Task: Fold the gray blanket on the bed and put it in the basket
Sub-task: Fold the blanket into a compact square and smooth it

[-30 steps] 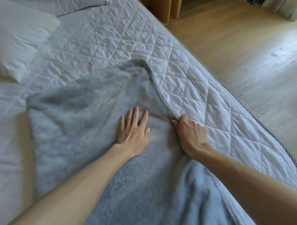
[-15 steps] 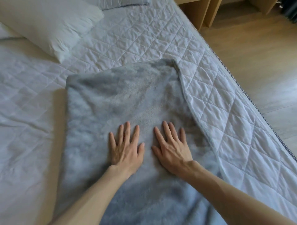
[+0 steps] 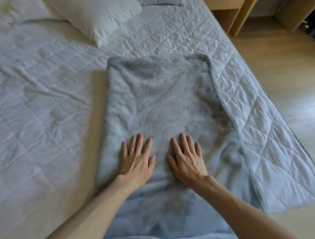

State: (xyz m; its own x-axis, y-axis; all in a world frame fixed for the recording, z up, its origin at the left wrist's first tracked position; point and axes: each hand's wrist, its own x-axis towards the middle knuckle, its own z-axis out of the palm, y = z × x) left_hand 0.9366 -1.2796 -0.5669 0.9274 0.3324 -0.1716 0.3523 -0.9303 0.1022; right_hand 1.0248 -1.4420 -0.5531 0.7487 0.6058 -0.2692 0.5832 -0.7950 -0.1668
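A: Fingers [image 3: 140, 142] first?
B: Straight and slightly spread on both hands. Pressed flat, palms down, on blanket [image 3: 162, 95]. Gripping nothing.

A: Left hand [image 3: 136, 161]?
B: Lower centre of frame, just left of right hand [image 3: 187, 161]. Side by side, thumbs turned inward, near but not touching.

A: And blanket itself?
B: Flat on bed [image 3: 42, 105], in middle of frame, running from bottom edge up past centre. Gray and fleecy, laid out as a long strip with far end squared off. Left edge straight and thick, with shadow on sheet beside it. Right edge slanting, with narrow hem against quilted cover. Loose rumples at lower right, beside right hand.

A: Around it?
B: White pillow [image 3: 95, 15] at upper left, well apart from blanket. Sliver of second pillow [image 3: 162, 2] at top edge. Wood floor [image 3: 276, 71] down right side. Light wooden furniture [image 3: 238, 15] at upper right, standing on floor just beyond bed.

A: Forearms?
B: Bare, rising from bottom corners of frame and converging on blanket.
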